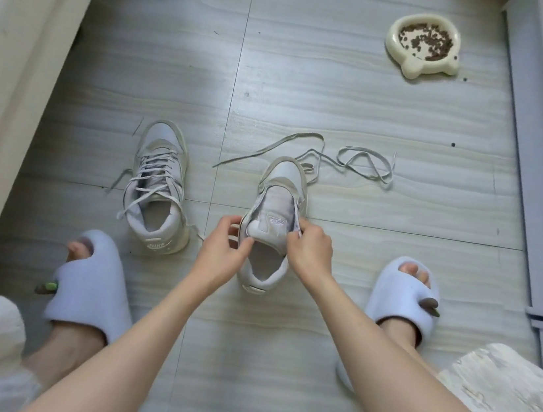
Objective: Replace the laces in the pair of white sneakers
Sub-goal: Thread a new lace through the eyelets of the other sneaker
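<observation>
hands, left [227,245] and right [310,249], grip unlaced sneaker [272,226] at its tongue. loose lace [355,163] removed; second sneaker [158,187] remains laced.

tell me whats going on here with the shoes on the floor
A person sits over two white sneakers on the floor. Both hands work the unlaced sneaker: the left hand holds its collar, the right hand pinches something at the top eyelets. A loose lace lies just beyond it. The other sneaker is laced, its lace slack.
</observation>
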The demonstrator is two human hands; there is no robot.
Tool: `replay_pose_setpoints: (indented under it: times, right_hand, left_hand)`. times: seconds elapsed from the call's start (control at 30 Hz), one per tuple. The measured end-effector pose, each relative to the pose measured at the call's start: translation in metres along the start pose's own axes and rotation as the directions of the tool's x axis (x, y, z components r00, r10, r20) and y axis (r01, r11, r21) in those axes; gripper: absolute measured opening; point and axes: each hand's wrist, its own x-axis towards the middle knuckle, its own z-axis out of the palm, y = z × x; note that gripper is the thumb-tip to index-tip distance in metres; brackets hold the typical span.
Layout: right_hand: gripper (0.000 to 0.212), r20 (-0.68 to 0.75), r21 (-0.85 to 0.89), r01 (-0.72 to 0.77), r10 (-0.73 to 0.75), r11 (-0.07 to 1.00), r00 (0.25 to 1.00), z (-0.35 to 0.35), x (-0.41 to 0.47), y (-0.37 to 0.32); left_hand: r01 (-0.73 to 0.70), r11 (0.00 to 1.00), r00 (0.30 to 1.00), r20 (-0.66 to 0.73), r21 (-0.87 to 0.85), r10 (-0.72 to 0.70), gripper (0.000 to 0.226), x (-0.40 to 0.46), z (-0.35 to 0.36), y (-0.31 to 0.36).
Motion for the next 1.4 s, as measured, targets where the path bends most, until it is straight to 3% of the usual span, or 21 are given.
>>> replay_pose_setpoints:
  times: [0.1, 0.17, 0.27, 0.37, 0.47, 0.6, 0.73, 0.83, 0.97, 1.1, 1.2, 1.4]
  right_hand:
    - [0.016, 0.028, 0.018, 0.039, -0.039, 0.999, 0.999, -0.001, 0.015, -0.014]
    - [0.017, 0.095, 0.025, 0.049, -0.051, 0.998, 0.994, -0.003, 0.02, -0.019]
    - [0.038, 0.191, -0.027, 0.076, -0.069, 0.997, 0.979, -0.018, 0.015, -0.028]
    - [0.05, 0.177, -0.105, 0.202, -0.181, 0.974, 0.967, -0.048, 0.001, -0.047]
    - [0.052, 0.114, -0.174, 0.329, -0.313, 0.928, 0.943, -0.089, -0.021, -0.076]
    - [0.052, 0.046, -0.301, 0.481, -0.491, 0.824, 0.87, -0.147, -0.06, -0.118]
    - [0.053, -0.017, -0.395, 0.568, -0.624, 0.722, 0.782, -0.204, -0.109, -0.158]
    - [0.052, -0.018, -0.436, 0.596, -0.668, 0.675, 0.744, -0.233, -0.129, -0.173]
    - [0.048, -0.017, -0.42, 0.599, -0.666, 0.681, 0.746, -0.25, -0.114, -0.173]
    - [0.044, 0.0, -0.384, 0.566, -0.613, 0.73, 0.79, -0.232, -0.048, -0.157]
    - [0.041, 0.055, -0.376, 0.506, -0.527, 0.776, 0.848, -0.205, 0.017, -0.133]
    - [0.038, 0.156, -0.422, 0.375, -0.342, 0.825, 0.927, -0.143, 0.141, -0.067]
  left_hand:
    - [0.029, 1.0, 0.998, 0.056, 0.011, -0.029, 0.038, 0.013, -0.01, 0.006]
    - [0.025, 0.99, 0.988, 0.15, 0.141, -0.046, 0.045, 0.019, -0.019, 0.011]
    - [-0.104, 0.903, 0.976, 0.216, 0.416, 0.013, 0.051, 0.023, -0.034, 0.028]
    - [-0.284, 0.781, 0.955, 0.236, 0.555, 0.18, 0.055, 0.015, -0.053, 0.062]
    - [-0.437, 0.667, 0.898, 0.243, 0.603, 0.368, 0.052, -0.009, -0.076, 0.106]
    - [-0.575, 0.481, 0.765, 0.227, 0.662, 0.602, 0.052, -0.056, -0.107, 0.173]
    - [-0.61, 0.311, 0.665, 0.257, 0.729, 0.701, 0.052, -0.104, -0.131, 0.244]
    - [-0.618, 0.255, 0.638, 0.284, 0.744, 0.716, 0.052, -0.12, -0.141, 0.284]
    - [-0.657, 0.271, 0.615, 0.291, 0.704, 0.733, 0.047, -0.11, -0.141, 0.312]
    - [-0.69, 0.381, 0.625, 0.241, 0.615, 0.743, 0.041, -0.048, -0.127, 0.29]
    - [-0.647, 0.5, 0.72, 0.244, 0.576, 0.65, 0.038, 0.017, -0.107, 0.241]
    - [-0.485, 0.644, 0.874, 0.325, 0.591, 0.36, 0.038, 0.136, -0.057, 0.136]
